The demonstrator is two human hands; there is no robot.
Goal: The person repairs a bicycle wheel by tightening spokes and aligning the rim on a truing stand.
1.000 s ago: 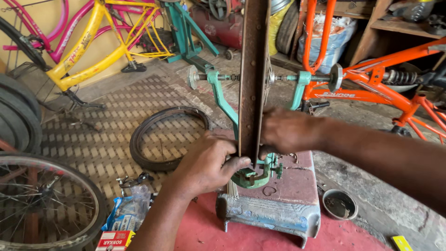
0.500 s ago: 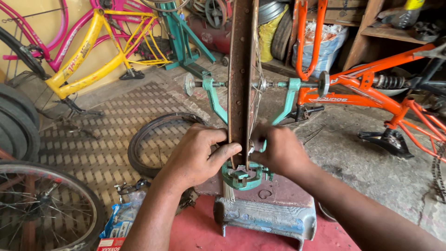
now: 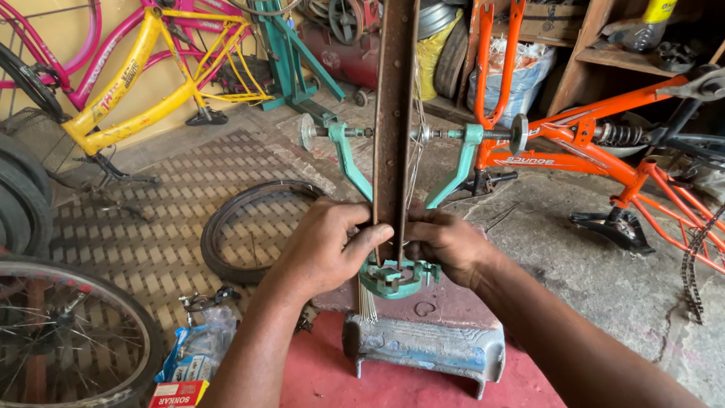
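Both hands are working low on a rusty wheel rim [image 3: 394,113] that is standing edge-on and upright in a green truing stand [image 3: 351,162]. The left hand [image 3: 321,245] is curling around the rim's left side, thumb lying across the brown metal just above the stand's base, fingers bent and closed against the rim rather than spread. The right hand [image 3: 447,243] is sitting on the opposite side, fingers folded in toward the rim; whether it is pinching a spoke or only bracing against the rim cannot be told, since the fingertips are hidden behind the metal. The two hands are nearly meeting around the rim, just above the green clamp piece [image 3: 396,276] at the foot of the stand. Thin silver spokes [image 3: 414,143] are running up the rim's right side toward the axle [image 3: 442,134] held between the stand's two green arms. The stand is resting on a worn blue-grey block [image 3: 427,347], which is sitting at the far edge of a red surface [image 3: 317,370]. To the left, a bare black tyre [image 3: 253,227] is lying flat on the patterned floor, and a spoked wheel [image 3: 57,340] is filling the lower left corner. A yellow bicycle [image 3: 143,91] is leaning by the far wall, and an orange bicycle frame [image 3: 604,136] is standing well apart on the right.
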